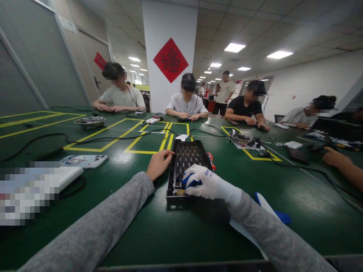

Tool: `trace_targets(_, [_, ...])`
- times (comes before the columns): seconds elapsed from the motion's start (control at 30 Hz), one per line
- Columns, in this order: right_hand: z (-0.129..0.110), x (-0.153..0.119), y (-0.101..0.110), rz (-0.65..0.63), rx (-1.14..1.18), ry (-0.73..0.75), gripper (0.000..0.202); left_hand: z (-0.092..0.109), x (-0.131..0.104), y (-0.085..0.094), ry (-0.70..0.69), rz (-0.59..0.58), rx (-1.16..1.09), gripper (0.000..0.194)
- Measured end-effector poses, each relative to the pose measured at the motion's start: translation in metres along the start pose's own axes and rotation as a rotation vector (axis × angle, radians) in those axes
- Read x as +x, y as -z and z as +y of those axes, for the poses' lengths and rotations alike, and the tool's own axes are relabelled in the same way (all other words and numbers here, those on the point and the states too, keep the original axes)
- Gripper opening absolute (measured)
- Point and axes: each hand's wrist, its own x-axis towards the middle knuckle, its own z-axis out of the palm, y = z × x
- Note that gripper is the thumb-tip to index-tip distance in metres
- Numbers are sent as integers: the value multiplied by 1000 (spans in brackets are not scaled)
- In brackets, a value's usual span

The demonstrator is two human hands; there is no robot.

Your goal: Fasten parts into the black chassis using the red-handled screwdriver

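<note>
White pillar [170, 22] and a red diamond sign [170, 60] rise beyond the black case [174, 198], which lies open on the green table [127, 234] straight ahead of you. Its long axis runs away from you, with rows of small pieces set along the inside. Your gloved right hand [205, 183] is the nearer to the case's near end, reaching over its right side with the fingers curled down inside; whether they pinch anything, you cannot tell. Your bare left hand [159, 164] sits at the case's left edge, fingers loosely bent, its fingertips by the rim; whether it grips the rim is unclear. A blue-and-white glove [283, 218] lies right of the case, partly under your right sleeve [255, 219]. Your right hand hides part of the case's near end, and the small pieces blur together. Something red [211, 161] shows just beside the case's right edge, too small to make out.
</note>
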Motion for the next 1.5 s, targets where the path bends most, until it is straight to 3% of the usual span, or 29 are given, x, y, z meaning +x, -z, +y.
trace_targets(1.1, [2, -1, 0, -3, 26, -45, 12, 1, 1, 0, 28, -4, -1, 28])
trace_targets(1.27, [0, -1, 0, 46, -33, -64, 9, 1, 0, 0, 18, 1, -3, 28])
trace_targets(1.5, [2, -1, 0, -10, -7, -31, 12, 0, 1, -1, 17, 4, -4, 27])
